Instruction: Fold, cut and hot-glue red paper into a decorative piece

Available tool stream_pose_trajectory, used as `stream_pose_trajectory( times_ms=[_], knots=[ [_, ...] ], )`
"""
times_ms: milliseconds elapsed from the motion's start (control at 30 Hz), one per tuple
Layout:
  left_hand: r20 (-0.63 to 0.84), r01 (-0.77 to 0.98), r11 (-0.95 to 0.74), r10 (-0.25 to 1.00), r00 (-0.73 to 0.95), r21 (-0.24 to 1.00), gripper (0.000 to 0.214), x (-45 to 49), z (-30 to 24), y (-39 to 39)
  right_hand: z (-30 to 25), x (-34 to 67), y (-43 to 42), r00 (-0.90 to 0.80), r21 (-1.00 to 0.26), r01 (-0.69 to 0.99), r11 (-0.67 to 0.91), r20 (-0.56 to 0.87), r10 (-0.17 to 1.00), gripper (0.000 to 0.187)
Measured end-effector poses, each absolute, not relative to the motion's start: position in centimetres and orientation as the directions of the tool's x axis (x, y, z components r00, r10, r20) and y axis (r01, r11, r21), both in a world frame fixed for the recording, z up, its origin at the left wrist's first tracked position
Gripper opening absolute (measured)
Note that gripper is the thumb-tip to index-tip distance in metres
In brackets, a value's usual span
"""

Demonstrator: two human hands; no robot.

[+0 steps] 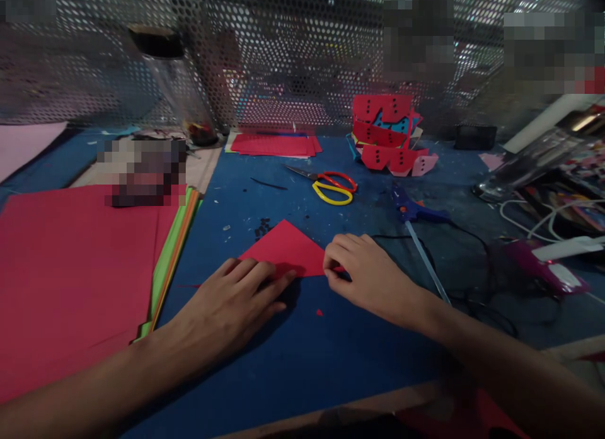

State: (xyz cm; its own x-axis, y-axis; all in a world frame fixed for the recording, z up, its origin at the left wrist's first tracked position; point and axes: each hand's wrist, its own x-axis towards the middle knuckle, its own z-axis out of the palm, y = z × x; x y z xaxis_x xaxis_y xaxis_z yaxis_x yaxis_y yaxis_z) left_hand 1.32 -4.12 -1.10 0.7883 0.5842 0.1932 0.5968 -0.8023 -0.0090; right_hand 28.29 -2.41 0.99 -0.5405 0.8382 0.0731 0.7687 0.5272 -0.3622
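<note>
A sheet of red paper [287,245], folded to a triangle with its peak pointing away from me, lies flat on the blue table. My left hand [243,291] rests over its left part, index finger stretched along the bottom edge, thumb a little apart below. At the right corner, my right hand [362,272] is closed, thumb and fingertips pinching the paper. Beyond the triangle lie scissors [331,187] with one red and one yellow handle. Several small black paper dots [262,228] sit by its upper left edge, and a red scrap [319,312] lies nearer me.
Red sheets [80,275] are stacked at left over green and orange ones, with a phone-like dark object [151,174] on top. A blue glue gun [416,209] with its cord lies at right. Behind stand cut paper shapes [390,136], red sheets [274,144] and a clear cylinder [177,86].
</note>
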Motion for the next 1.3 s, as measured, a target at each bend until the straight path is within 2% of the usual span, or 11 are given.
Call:
stream_pose_trajectory(
  times_ms=[933,1300],
  knots=[
    [0.145,0.610,-0.790,0.611,0.778,0.054,0.048,1.2,-1.1,-4.0,1.4,30.0,-1.6,-0.548,-0.310,0.798,0.517,-0.017,0.836,0.011],
    [0.161,0.612,-0.790,0.607,0.778,0.023,0.049,1.4,-1.1,-4.0,2.0,30.8,-1.2,-0.547,-0.260,0.818,0.513,-0.079,0.833,0.011]
  ],
)
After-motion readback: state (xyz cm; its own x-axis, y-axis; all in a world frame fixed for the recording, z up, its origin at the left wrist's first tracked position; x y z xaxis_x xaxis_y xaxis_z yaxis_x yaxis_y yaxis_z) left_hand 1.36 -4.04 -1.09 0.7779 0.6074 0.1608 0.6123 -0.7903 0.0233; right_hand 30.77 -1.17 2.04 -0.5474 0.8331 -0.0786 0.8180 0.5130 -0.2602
